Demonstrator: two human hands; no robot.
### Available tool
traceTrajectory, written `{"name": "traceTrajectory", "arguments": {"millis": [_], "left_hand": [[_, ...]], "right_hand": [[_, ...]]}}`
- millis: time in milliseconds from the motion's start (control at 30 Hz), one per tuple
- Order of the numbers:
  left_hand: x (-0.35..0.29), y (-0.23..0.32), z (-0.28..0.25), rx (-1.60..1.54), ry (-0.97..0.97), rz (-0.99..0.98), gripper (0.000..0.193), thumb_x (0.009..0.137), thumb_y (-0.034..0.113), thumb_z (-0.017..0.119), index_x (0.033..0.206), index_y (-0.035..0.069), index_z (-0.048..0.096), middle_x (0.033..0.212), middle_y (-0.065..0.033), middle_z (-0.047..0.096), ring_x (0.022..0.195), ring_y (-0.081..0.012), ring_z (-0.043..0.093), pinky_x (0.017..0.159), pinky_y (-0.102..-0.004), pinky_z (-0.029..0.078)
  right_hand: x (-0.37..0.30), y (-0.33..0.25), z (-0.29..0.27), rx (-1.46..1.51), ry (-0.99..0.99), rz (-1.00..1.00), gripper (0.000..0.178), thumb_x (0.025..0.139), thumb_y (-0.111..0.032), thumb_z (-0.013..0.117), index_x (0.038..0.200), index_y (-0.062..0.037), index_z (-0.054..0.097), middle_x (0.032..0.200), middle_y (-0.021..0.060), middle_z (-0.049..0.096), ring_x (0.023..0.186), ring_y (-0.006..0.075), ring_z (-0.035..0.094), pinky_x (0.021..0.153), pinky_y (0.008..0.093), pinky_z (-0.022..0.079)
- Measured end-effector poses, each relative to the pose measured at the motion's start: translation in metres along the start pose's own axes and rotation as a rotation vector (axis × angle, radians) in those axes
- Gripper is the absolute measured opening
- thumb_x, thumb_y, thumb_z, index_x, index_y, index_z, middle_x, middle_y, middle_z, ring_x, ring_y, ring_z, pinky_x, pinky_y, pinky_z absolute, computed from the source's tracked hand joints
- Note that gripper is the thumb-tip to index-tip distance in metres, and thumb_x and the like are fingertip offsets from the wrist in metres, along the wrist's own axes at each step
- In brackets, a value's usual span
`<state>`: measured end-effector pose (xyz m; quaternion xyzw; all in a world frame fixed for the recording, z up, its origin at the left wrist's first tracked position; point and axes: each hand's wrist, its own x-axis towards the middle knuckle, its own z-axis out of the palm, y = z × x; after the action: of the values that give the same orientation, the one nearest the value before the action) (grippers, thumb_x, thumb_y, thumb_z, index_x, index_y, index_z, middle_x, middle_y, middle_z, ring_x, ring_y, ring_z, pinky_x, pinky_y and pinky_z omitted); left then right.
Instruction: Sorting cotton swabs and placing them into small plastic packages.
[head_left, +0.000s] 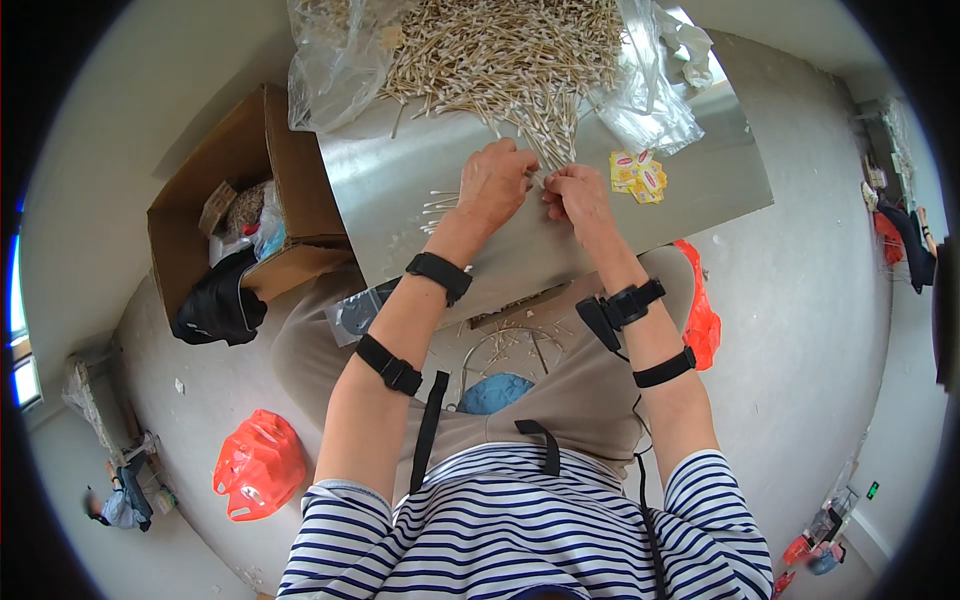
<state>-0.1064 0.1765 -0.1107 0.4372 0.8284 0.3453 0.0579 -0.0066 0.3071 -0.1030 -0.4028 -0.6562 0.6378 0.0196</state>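
Note:
A big heap of cotton swabs (500, 50) with wooden sticks lies on clear plastic at the far side of a shiny metal table (400, 185). My left hand (492, 185) and my right hand (578, 198) meet at the near edge of the heap, fingers pinched together on a small bunch of swabs (548, 160). A few loose swabs (438, 208) lie on the table just left of my left hand. Black straps wrap both wrists and forearms.
Small yellow and red packets (638, 176) lie right of my right hand. An open cardboard box (240, 200) with bags stands left of the table. Red plastic bags (258, 465) lie on the floor, and a wire ring with a blue thing (495, 390) sits by my lap.

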Motion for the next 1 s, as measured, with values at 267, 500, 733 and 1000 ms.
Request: {"name": "traceTrajectory", "arguments": {"millis": [267, 500, 733, 1000], "left_hand": [[0.006, -0.011, 0.003, 0.025, -0.038, -0.068, 0.004, 0.081, 0.01, 0.071, 0.083, 0.014, 0.07, 0.086, -0.012, 0.064, 0.089, -0.0346, 0.066, 0.077, -0.0468, 0.052], [0.004, -0.015, -0.01, 0.038, -0.006, -0.036, 0.009, 0.08, 0.009, 0.074, 0.089, 0.011, 0.073, 0.089, -0.0107, 0.065, 0.086, -0.0327, 0.066, 0.075, -0.0434, 0.052], [0.001, -0.029, -0.025, 0.026, 0.075, -0.095, 0.009, 0.08, 0.009, 0.076, 0.087, 0.014, 0.073, 0.09, -0.0101, 0.064, 0.091, -0.0341, 0.065, 0.077, -0.0469, 0.053], [0.003, -0.032, -0.018, 0.19, 0.033, 0.024, 0.008, 0.076, 0.006, 0.075, 0.082, 0.009, 0.069, 0.087, -0.0121, 0.063, 0.088, -0.0339, 0.064, 0.075, -0.0461, 0.051]], "right_hand": [[-0.037, -0.019, -0.064, 0.146, -0.033, -0.095, 0.017, 0.084, -0.012, 0.067, 0.073, 0.0, 0.064, 0.063, 0.0036, 0.06, 0.048, 0.013, 0.052, 0.047, 0.0268, 0.039], [-0.119, 0.009, -0.094, -0.278, -0.319, 0.069, 0.014, 0.087, -0.013, 0.068, 0.08, -0.0006, 0.067, 0.066, 0.0052, 0.064, 0.053, 0.0147, 0.055, 0.051, 0.0297, 0.043], [-0.079, 0.016, -0.052, -0.538, -0.075, -0.481, 0.012, 0.085, -0.009, 0.069, 0.093, -0.0018, 0.07, 0.082, 0.018, 0.067, 0.076, 0.0366, 0.066, 0.069, 0.0441, 0.052], [-0.004, 0.019, -0.027, -1.048, 0.172, -0.787, 0.009, 0.083, -0.008, 0.067, 0.092, -0.0088, 0.066, 0.098, 0.0123, 0.059, 0.08, 0.0367, 0.066, 0.072, 0.0495, 0.052]]}}
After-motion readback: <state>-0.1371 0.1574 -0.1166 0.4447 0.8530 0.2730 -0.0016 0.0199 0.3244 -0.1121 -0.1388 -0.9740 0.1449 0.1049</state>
